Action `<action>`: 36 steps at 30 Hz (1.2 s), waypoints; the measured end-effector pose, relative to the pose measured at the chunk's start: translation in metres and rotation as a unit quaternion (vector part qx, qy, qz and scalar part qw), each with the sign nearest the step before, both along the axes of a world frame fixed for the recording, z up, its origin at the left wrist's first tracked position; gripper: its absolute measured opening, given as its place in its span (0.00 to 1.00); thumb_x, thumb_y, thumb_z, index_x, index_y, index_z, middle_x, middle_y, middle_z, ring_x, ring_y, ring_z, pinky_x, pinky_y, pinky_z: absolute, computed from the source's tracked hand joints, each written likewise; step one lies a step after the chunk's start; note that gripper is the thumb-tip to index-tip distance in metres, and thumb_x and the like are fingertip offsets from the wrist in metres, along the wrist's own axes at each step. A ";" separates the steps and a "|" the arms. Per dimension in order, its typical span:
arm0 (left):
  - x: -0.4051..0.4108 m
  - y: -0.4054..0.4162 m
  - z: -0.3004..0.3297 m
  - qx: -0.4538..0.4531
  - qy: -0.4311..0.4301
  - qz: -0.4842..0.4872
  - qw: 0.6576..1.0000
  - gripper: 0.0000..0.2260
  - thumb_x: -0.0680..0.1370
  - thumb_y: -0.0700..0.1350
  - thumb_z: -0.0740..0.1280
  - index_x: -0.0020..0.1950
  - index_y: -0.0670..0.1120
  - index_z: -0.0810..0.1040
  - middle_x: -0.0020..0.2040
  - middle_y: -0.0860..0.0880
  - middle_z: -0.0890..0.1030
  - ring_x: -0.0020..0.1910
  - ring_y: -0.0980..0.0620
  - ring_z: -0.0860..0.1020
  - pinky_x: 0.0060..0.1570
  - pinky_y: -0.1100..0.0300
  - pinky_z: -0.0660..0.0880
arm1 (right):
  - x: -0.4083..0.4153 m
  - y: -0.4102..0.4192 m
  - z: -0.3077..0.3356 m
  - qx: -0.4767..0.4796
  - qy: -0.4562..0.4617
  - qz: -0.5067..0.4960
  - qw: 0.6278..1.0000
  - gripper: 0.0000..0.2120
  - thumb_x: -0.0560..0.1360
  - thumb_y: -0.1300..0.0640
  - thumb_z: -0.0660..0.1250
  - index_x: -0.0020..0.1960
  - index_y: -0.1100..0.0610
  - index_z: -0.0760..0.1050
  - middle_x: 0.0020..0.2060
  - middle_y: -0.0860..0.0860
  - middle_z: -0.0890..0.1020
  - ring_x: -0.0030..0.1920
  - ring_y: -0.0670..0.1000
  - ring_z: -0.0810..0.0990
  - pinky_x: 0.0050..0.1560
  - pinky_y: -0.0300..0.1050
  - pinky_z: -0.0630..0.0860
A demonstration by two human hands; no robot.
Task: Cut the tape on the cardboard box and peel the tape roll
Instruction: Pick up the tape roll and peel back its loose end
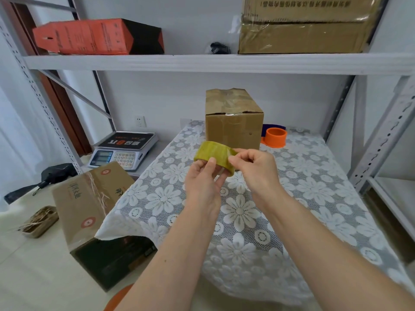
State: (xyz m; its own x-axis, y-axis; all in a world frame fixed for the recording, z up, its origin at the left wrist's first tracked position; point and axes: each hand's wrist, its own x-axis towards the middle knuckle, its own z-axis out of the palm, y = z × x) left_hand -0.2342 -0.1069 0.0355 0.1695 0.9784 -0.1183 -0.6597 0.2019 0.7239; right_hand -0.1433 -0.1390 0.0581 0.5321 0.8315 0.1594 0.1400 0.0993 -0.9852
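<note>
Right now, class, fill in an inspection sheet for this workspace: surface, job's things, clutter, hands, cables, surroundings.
Surface: table under white floral lace cloth.
Job's things: cardboard box upright at the back, taped; yellow tape roll held above the table.
Clutter: orange ring beside the box.
Hands: left hand holds the roll; right hand pinches its edge.
Cables: nothing seen.
Surroundings: scale, floor box, shelf boxes.

Both forearms are bare right up to the bottom edge of the view, with no sleeve showing. The left hand (pixel 203 178) and the right hand (pixel 256 168) are bare too, with short, plain nails on slim fingers.
</note>
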 end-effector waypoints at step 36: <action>0.001 -0.002 0.005 -0.022 -0.020 0.000 1.000 0.12 0.72 0.23 0.64 0.47 0.38 0.78 0.40 0.44 0.79 0.40 0.50 0.80 0.47 0.58 0.78 | -0.007 0.000 -0.014 -0.009 -0.038 0.037 0.999 0.11 0.76 0.60 0.61 0.40 0.54 0.79 0.50 0.55 0.82 0.53 0.53 0.80 0.58 0.51 0.76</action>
